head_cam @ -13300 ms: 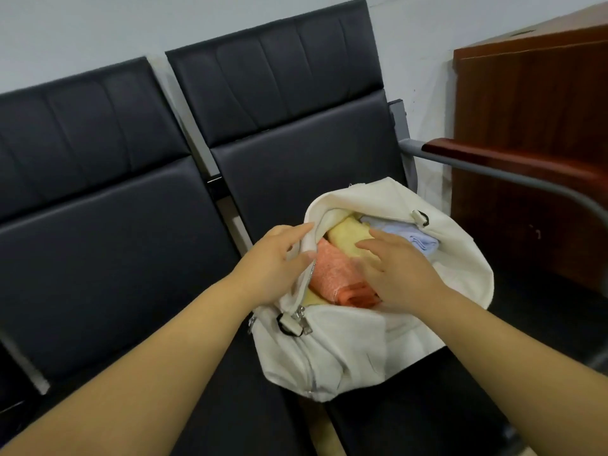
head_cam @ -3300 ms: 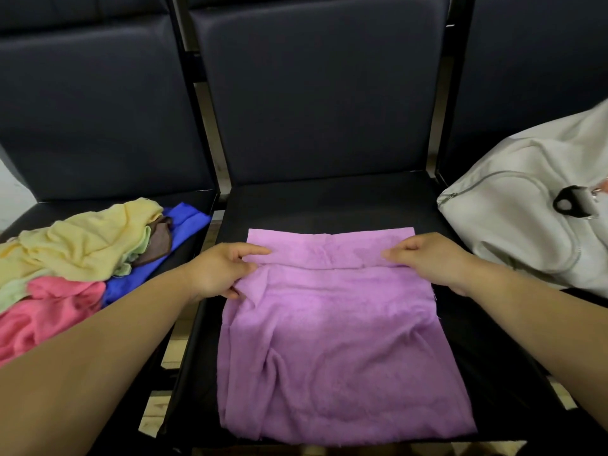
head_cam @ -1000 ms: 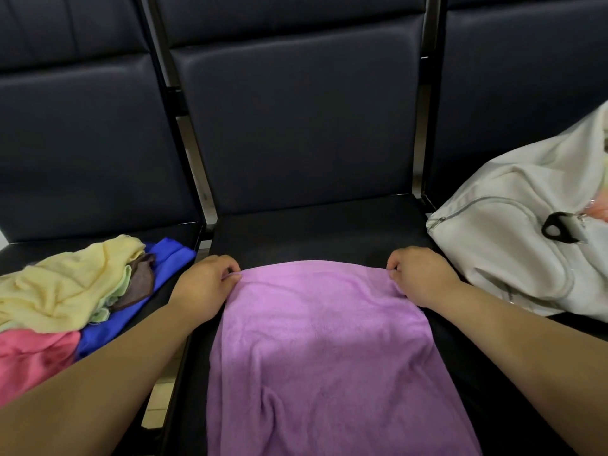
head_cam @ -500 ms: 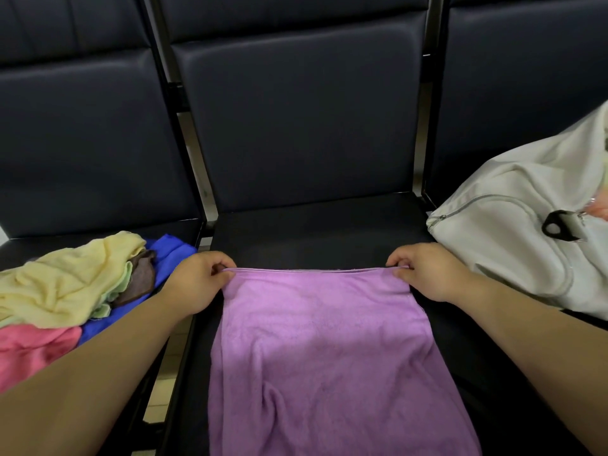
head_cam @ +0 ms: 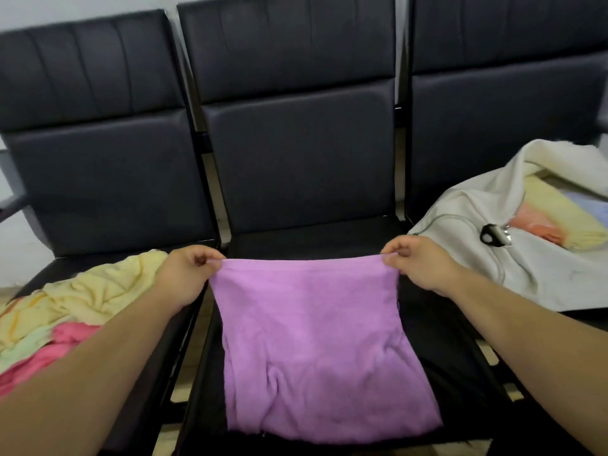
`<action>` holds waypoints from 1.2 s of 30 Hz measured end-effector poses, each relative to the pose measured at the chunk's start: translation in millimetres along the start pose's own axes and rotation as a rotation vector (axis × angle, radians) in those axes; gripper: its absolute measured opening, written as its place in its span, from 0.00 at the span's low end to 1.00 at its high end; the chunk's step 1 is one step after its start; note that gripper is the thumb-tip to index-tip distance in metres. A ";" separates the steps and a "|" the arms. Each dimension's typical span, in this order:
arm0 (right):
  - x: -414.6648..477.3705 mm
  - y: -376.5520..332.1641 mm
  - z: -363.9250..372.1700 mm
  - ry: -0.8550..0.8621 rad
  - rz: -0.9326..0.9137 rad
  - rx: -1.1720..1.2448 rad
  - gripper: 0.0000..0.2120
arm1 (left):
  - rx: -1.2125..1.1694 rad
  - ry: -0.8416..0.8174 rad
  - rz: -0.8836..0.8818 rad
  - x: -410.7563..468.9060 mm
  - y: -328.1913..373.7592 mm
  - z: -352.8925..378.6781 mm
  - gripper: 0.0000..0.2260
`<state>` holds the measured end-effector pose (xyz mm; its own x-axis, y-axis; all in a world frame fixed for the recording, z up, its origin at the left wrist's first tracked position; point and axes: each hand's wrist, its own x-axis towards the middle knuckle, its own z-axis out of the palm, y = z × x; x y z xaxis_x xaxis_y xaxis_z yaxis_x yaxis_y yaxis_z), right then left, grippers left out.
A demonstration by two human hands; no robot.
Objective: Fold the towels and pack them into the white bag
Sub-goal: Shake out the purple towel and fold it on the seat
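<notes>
**Towel stretched for folding**

The left hand point(head_cam: 186, 274) and right hand point(head_cam: 421, 264) each pinch a top corner of the purple towel point(head_cam: 312, 340), held taut over the middle seat of the black bench point(head_cam: 312, 240) — a slipped corner or uneven pull could skew the fold. The white bag point(head_cam: 543, 278) gapes open on the right seat, unfolded towels point(head_cam: 82, 307) heaped left — a pale wall point(head_cam: 65, 8) behind

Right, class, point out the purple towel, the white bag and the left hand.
purple towel point(head_cam: 312, 340), head view, middle of the spread cloth.
white bag point(head_cam: 552, 278), head view, its bare front wall.
left hand point(head_cam: 184, 274), head view, back of the hand.
</notes>
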<state>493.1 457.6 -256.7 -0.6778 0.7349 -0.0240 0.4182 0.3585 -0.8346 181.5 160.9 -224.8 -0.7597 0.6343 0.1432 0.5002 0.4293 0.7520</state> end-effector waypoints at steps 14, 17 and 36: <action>23.9 -198.6 -119.5 0.480 -0.346 0.404 0.06 | -0.096 0.348 0.220 35.1 176.0 -131.0 0.04; 8.9 -190.5 -124.4 0.413 -0.358 0.425 0.05 | -0.109 0.291 0.232 17.0 168.8 -139.8 0.04; -71.2 41.1 5.1 -0.326 0.197 -0.076 0.04 | 0.072 -0.566 -0.211 -94.1 -48.9 1.3 0.06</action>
<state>555.5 417.1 -292.0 -0.7314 0.5766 -0.3640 0.5952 0.2793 -0.7535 229.0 81.1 -275.9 -0.5161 0.7657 -0.3838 0.4045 0.6129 0.6787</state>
